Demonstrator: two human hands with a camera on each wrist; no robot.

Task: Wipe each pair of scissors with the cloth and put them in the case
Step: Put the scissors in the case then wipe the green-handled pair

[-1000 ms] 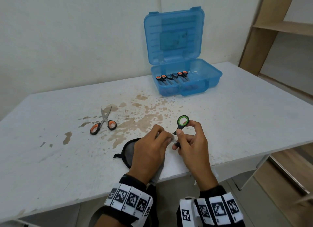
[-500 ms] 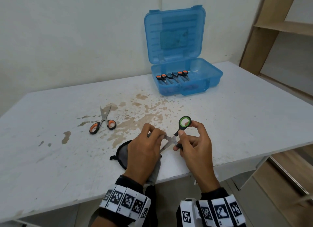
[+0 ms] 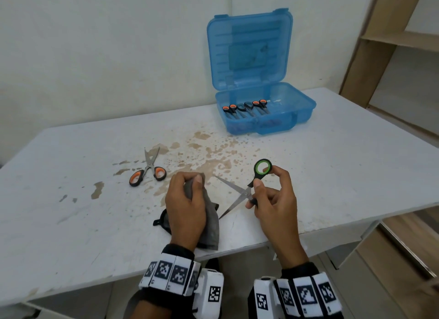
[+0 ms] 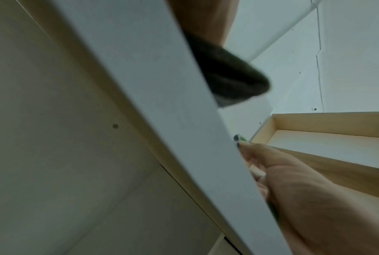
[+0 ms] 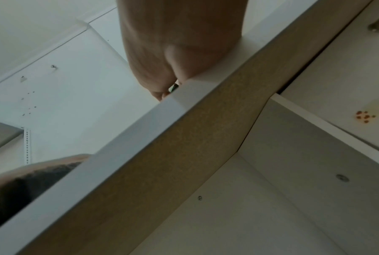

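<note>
My right hand holds green-handled scissors by their handles, blades spread apart and pointing left over the table's front. One green ring stands up between thumb and forefinger. My left hand grips a grey cloth just left of the blade tips, apart from them. Orange-handled scissors lie on the table to the left. The blue case stands open at the back with several scissors inside. In both wrist views the table edge hides the fingers; the cloth shows dark.
The white table has brown stains in its middle. A black mesh item lies under my left hand. A wooden shelf unit stands at the right. The table's front edge runs under my wrists.
The cloth hand has slid left off the blades, which now show bare and spread wider. The right hand still holds the green handles.
</note>
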